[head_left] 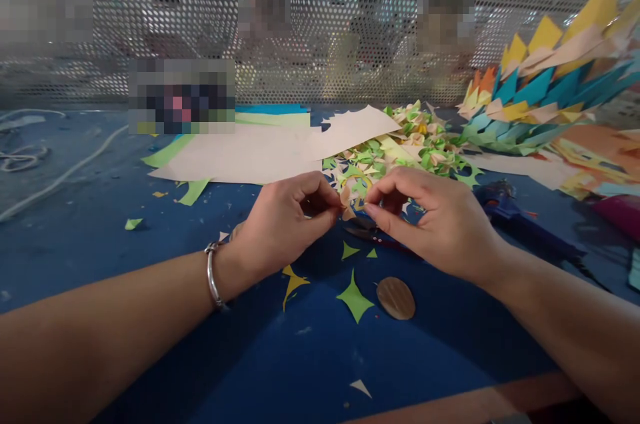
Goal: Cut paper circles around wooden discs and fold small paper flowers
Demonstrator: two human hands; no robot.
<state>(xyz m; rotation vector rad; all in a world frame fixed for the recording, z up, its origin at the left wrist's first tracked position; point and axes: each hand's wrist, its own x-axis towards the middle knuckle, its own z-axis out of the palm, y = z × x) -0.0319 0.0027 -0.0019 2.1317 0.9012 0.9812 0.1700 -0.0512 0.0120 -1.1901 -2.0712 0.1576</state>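
Note:
My left hand (pixel 295 217) pinches a small peach paper piece (pixel 347 203) between thumb and forefinger. Close on its right, my right hand (pixel 425 217) is closed in a pinch; what lies between its fingertips is too small to make out. Under the hands are dark-bladed scissors (pixel 367 235), partly hidden by my right hand. Nearer me lie a green four-pointed paper scrap (pixel 355 299), a brown oval disc (pixel 396 298) and a yellow scrap (pixel 294 284). Beyond the hands spreads a heap of small green and peach paper pieces (pixel 425 151).
Large pale paper sheets (pixel 240 152) lie behind my left hand. A dark blue glue gun (pixel 530 227) rests at right. A layered, spiky folded-paper object (pixel 550 84) stands at the back right. White cord (pixel 65 174) runs along the left. A perforated metal screen (pixel 325 31) closes the back.

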